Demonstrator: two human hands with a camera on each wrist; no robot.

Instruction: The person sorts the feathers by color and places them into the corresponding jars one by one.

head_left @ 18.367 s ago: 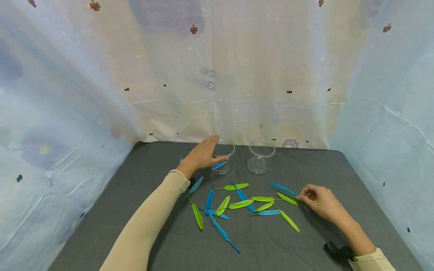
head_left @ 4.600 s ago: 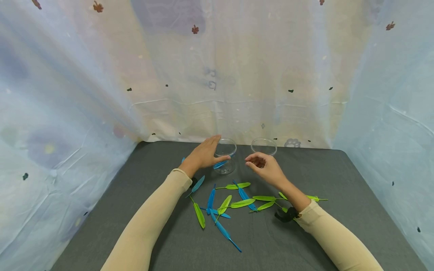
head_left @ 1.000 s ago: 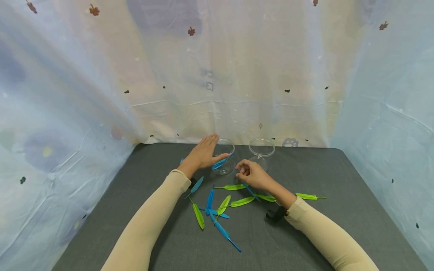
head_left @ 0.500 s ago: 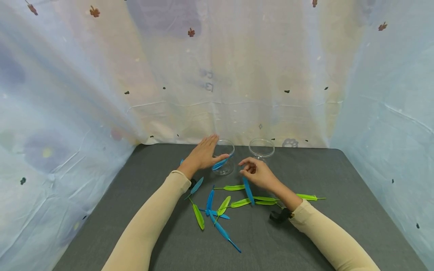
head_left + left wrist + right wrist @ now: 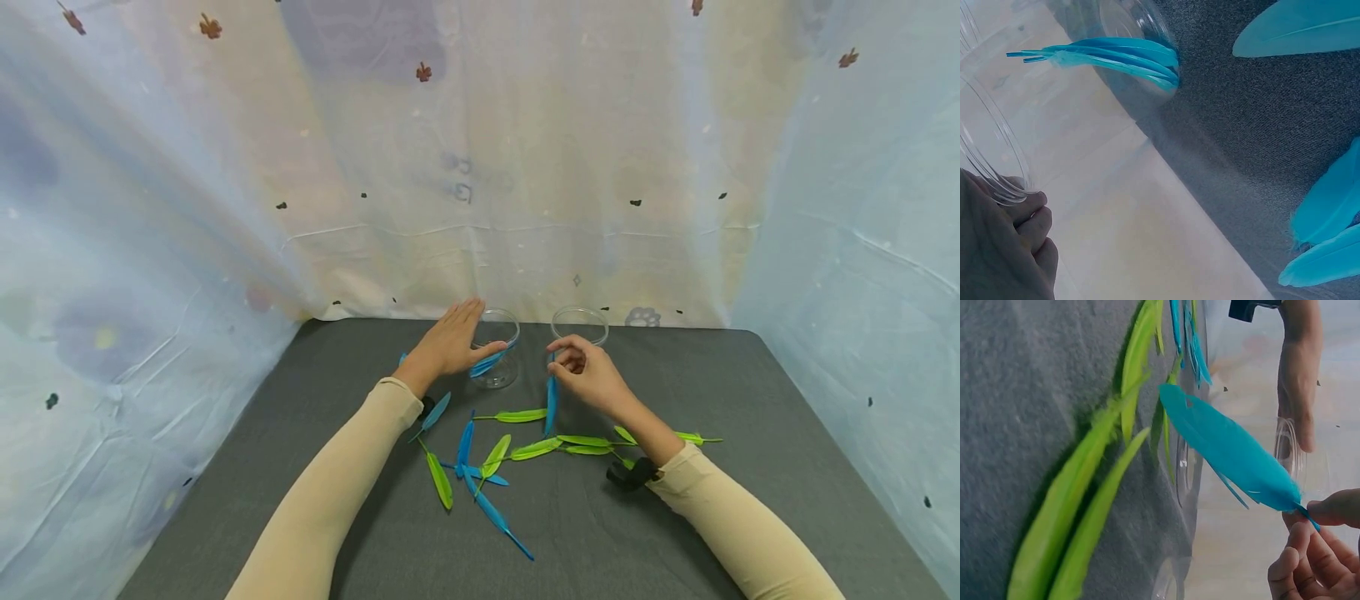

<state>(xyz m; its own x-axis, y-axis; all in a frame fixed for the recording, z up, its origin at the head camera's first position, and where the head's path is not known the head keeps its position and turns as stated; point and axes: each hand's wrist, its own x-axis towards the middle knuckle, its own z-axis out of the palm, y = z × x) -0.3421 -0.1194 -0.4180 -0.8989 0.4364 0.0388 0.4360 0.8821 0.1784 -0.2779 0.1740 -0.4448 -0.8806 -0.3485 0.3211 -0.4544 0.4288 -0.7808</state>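
My left hand [image 5: 448,342] holds the left clear dessert cup [image 5: 501,315] near its rim, thumb on the near side and fingers on the far side. Inside it lie several blue feathers [image 5: 1116,56], quills together. My right hand [image 5: 592,375] pinches the quill of another blue feather [image 5: 1229,450] between thumb and fingers. That feather's vane hangs down over the table, to the right of the left cup. A second clear dessert cup [image 5: 580,317] stands just behind the right hand, its stem and foot hidden by that hand.
On the grey table [image 5: 420,550] lie several green feathers [image 5: 534,450] and several blue feathers [image 5: 487,504], some crossing. One blue feather [image 5: 435,411] is close to the left wrist. A patterned curtain [image 5: 525,167] hangs behind and on both sides.
Over the longer span, blue feathers left the table's right side and more appeared inside the left cup. In the last second, my right hand lifted a blue feather from the table. The left hand stays put.
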